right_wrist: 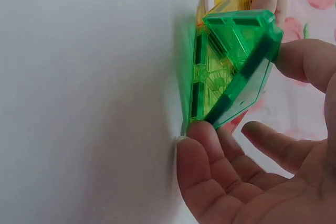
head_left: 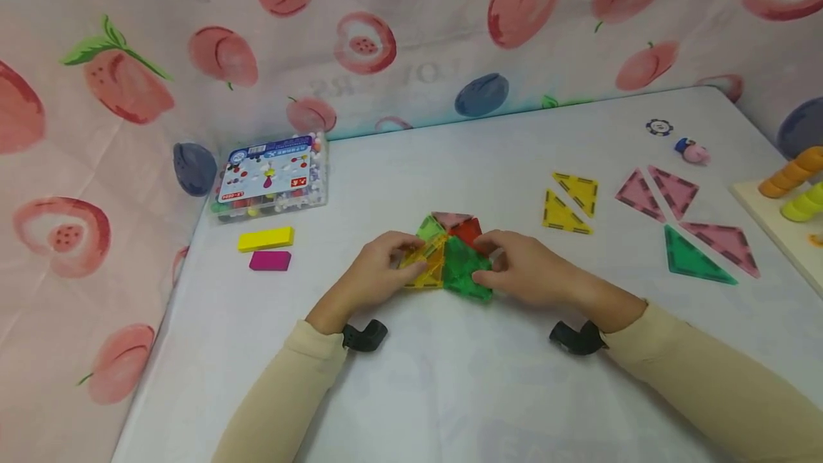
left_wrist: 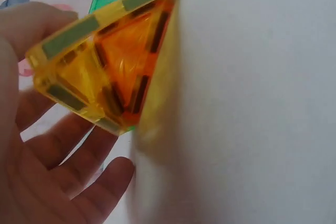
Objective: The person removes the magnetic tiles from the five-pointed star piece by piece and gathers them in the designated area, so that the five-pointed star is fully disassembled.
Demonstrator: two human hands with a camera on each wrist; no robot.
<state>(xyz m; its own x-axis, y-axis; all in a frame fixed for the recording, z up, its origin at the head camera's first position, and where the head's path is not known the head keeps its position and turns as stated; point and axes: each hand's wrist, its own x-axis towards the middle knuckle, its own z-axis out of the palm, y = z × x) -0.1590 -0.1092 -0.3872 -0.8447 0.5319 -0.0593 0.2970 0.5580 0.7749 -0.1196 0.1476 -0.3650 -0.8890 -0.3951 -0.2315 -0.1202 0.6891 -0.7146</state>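
Observation:
Several translucent magnetic tiles stand joined in a small cluster at the middle of the table. My left hand (head_left: 379, 271) grips a yellow magnetic tile (head_left: 424, 275) on the cluster's left side; an orange triangle (left_wrist: 126, 51) shows through it in the left wrist view. On the other side, my right hand (head_left: 530, 271) pinches a green magnetic tile (head_left: 464, 270) between thumb and fingers. In the right wrist view that green tile (right_wrist: 247, 80) tilts up off the table. Behind are a light green tile (head_left: 428, 227), a pink tile (head_left: 453, 219) and a red tile (head_left: 471, 229).
Loose yellow triangles (head_left: 566, 214), pink triangles (head_left: 674, 190) and a green triangle (head_left: 694, 257) lie to the right. A wooden board (head_left: 765, 216) with rings stands at the right edge. Leftward are a bead box (head_left: 270, 173), a yellow block (head_left: 266, 239) and a magenta block (head_left: 270, 261).

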